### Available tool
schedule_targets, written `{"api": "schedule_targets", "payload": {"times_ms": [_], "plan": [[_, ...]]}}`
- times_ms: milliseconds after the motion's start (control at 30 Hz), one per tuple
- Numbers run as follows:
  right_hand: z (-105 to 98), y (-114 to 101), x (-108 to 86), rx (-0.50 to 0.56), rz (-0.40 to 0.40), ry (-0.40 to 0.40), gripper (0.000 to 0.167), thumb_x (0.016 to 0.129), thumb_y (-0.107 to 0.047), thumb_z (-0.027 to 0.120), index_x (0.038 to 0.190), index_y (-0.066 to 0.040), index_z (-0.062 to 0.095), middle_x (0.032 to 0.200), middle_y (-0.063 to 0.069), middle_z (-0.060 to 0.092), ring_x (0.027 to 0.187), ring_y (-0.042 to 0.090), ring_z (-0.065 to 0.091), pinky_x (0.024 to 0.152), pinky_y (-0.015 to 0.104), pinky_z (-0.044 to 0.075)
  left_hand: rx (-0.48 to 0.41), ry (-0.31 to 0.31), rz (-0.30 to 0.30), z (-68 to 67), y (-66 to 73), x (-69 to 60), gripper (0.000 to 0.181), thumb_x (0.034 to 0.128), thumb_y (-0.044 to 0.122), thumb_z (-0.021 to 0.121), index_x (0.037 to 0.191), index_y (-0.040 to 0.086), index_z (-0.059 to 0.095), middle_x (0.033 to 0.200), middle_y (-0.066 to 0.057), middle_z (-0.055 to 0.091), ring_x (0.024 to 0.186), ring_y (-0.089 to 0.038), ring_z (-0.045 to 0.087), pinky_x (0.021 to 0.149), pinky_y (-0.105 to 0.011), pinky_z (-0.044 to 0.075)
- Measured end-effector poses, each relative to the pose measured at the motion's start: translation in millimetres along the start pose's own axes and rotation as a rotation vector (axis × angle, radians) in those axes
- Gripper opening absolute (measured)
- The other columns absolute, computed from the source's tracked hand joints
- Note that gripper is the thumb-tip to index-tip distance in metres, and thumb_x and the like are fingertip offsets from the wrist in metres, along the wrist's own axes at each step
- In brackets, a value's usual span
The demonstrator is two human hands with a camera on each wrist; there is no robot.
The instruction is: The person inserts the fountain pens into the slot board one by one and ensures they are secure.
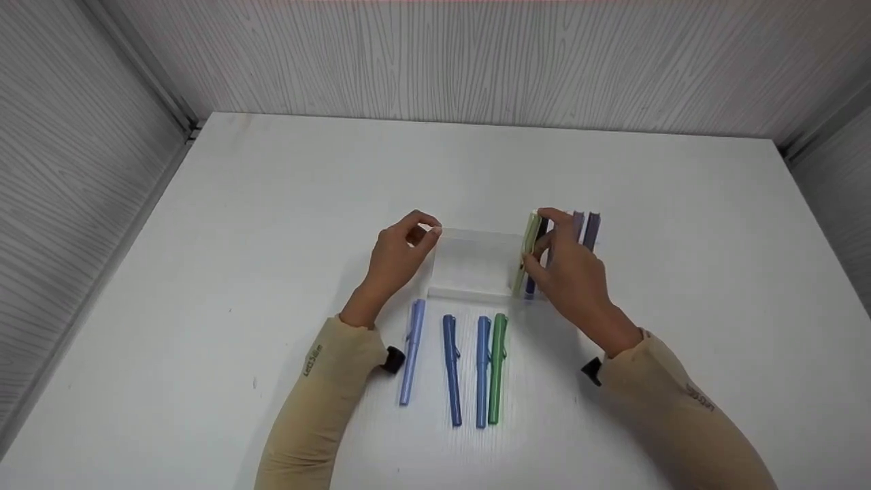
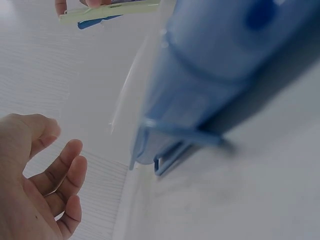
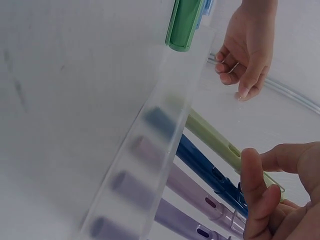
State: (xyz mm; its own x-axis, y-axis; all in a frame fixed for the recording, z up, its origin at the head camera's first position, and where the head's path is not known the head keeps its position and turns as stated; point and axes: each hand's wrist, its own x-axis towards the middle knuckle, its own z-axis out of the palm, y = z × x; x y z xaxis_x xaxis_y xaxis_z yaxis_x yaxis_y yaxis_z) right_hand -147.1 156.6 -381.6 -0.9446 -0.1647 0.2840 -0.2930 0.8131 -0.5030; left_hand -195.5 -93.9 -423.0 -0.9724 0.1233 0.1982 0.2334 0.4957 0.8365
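From the head, the right hand (image 1: pixel 575 273) pinches a pale green pen (image 1: pixel 528 241); the left hand (image 1: pixel 401 253) pinches the corner of a clear box (image 1: pixel 469 295). The left wrist view shows the pen beyond that hand's fingertips. In the right wrist view, its barrel looks light, stiff, slick; mid-barrel suits gripping.

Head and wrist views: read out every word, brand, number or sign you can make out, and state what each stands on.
"Let'sSlim": on the left sleeve, small but apparently so.
"Let's": on the right sleeve; the letters after it are too blurred to read.
Pens and clear case: no readable text.
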Motion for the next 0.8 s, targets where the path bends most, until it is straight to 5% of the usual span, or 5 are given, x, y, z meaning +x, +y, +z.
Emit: {"api": "schedule_targets", "payload": {"times_ms": [800], "plan": [[4.0, 0.2, 1.4, -0.029, -0.021, 0.001, 0.063, 0.09, -0.017, 0.067, 0.142, -0.008, 0.031, 0.082, 0.005, 0.063, 0.049, 0.012, 0.037, 0.046, 0.028, 0.03, 0.01, -0.018, -0.015, -1.5, 0.5, 0.1, 0.017, 0.0961, 0.028, 0.059, 0.106, 0.018, 0.067, 0.084, -0.005, 0.069, 0.076, -0.018, 0.059, 0.067, -0.028, 0.042]]}}
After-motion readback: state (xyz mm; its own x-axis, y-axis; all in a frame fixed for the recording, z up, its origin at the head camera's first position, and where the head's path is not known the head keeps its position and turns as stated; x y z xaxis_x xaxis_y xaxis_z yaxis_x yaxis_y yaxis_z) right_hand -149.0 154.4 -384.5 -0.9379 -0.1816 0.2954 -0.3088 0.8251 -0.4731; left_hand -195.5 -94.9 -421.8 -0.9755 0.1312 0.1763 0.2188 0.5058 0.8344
